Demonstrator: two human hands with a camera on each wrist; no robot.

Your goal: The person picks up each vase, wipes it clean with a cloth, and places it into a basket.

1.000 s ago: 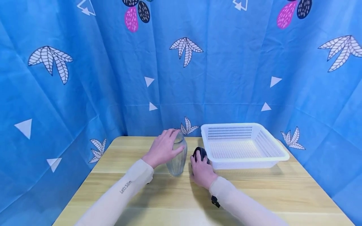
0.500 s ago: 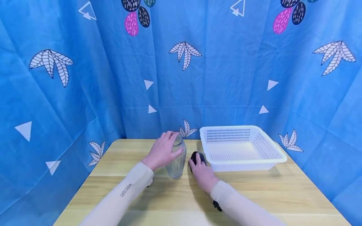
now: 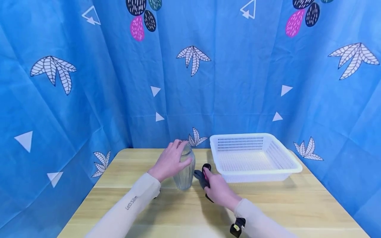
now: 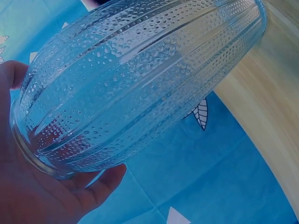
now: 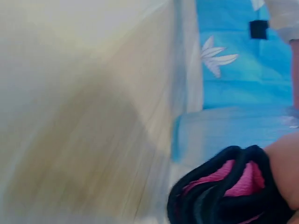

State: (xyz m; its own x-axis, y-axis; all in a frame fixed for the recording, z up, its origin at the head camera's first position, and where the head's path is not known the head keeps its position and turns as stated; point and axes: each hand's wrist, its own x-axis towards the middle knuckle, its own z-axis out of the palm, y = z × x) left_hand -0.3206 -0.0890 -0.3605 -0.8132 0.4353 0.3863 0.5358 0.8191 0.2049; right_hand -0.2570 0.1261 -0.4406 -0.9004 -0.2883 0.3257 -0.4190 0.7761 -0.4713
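Note:
A ribbed clear glass vase (image 3: 185, 177) with a dimpled surface stands upright on the table. My left hand (image 3: 169, 162) grips it round the mouth, thumb on one side and fingers on the other, as the left wrist view of the vase (image 4: 117, 88) also shows. To its right, my right hand (image 3: 221, 190) pinches a folded black fabric item (image 3: 201, 178) with a pink lining. Its dark edging and pink inside show near the right wrist camera, where the fabric item (image 5: 224, 186) bends into loops. Its exact kind cannot be told.
A white perforated plastic basket (image 3: 256, 173) stands at the back right of the wooden table (image 3: 125, 195), close to my right hand. A blue patterned curtain (image 3: 238, 82) surrounds the table at the back and sides.
My right hand has gone from lying over the black fabric item to pinching it, folded and tilted up, and has drawn slightly back. My left hand stays on the vase.

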